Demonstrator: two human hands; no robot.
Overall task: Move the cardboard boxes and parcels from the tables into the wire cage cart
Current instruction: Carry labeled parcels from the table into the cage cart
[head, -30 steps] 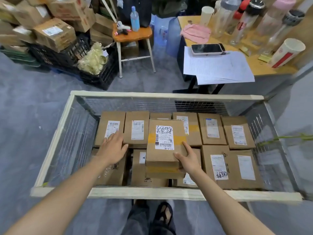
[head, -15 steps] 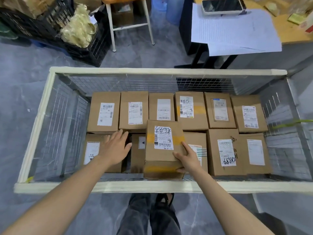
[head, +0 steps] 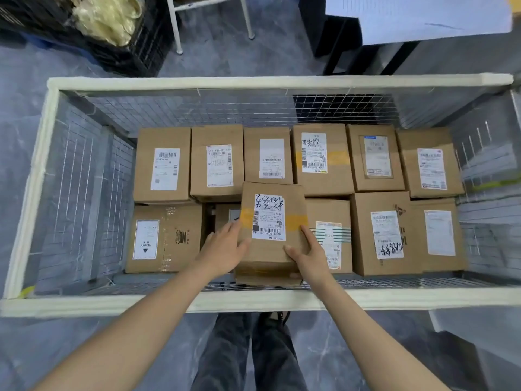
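A brown cardboard box (head: 272,193) with a white handwritten label and a yellow tape band sits inside the wire cage cart (head: 253,301), over the near row. My left hand (head: 222,249) presses its left side and my right hand (head: 308,253) grips its right near corner. Several labelled boxes fill the cart in two rows. A box marked HEAVY (head: 166,238) lies at the near left. A smaller box (head: 225,214) shows partly in the gap beneath the held one.
The cart's cream frame surrounds the boxes, with open floor at its left end. Beyond it stand a black crate (head: 132,46) with a yellowish bundle, white stool legs (head: 176,24), and a table with white paper (head: 431,18). My legs stand below the near rail.
My head tilted down and closer. The held box went lower and nearer into the gap in the near row. My left hand moved from the neighbouring box onto the held box's left side.
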